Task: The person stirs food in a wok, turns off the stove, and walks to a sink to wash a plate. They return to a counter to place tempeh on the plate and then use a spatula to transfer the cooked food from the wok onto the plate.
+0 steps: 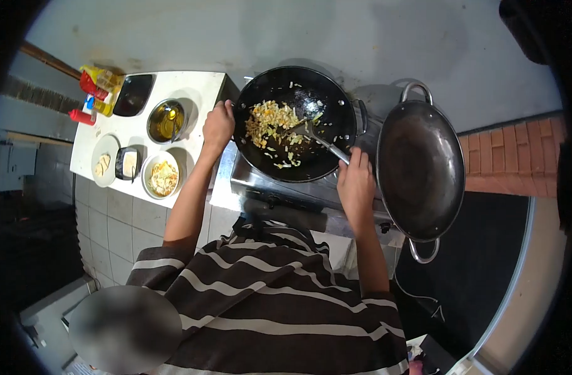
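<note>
Here's the chopped food (271, 123), heaped in the left half of the black wok (311, 164), upper centre of the frame. The spatula (308, 130) has its blade in among it, and the right hand (356, 182) is closed round the handle, just right of centre. Over on the wok's left side, the left hand (219, 125) grips the rim area, fingers curled. Upper left, a bowl of food (161, 175) sits on the white table (201, 94).
</note>
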The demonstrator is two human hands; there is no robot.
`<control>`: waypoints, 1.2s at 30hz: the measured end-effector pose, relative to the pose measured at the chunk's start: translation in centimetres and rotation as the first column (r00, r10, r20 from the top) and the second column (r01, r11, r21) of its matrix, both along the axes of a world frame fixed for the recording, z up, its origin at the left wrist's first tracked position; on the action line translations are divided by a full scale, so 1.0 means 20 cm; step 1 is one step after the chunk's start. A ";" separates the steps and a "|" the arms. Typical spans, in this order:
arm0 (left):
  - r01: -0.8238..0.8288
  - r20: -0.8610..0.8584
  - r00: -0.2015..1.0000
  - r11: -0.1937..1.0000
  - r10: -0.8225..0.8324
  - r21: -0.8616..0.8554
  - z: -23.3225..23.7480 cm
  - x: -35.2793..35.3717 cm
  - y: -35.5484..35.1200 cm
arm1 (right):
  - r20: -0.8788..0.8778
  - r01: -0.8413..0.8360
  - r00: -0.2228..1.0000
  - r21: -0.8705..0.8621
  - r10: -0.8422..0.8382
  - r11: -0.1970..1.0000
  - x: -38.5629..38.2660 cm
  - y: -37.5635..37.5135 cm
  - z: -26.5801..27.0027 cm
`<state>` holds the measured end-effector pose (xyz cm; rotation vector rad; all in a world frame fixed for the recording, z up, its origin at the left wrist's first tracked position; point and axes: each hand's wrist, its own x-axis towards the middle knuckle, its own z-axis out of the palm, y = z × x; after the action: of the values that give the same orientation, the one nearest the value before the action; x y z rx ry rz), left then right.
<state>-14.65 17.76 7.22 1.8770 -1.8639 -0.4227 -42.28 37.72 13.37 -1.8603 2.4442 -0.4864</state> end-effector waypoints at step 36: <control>0.149 -0.168 0.981 0.927 -0.095 0.344 0.22 0.01 -0.10 | 0.195 0.245 0.934 0.262 -0.300 0.934 -0.25 -0.35 0.04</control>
<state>-14.44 15.83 11.63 1.8909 -1.9066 -0.9736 -47.37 30.64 14.24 -1.3010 2.4838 -0.3790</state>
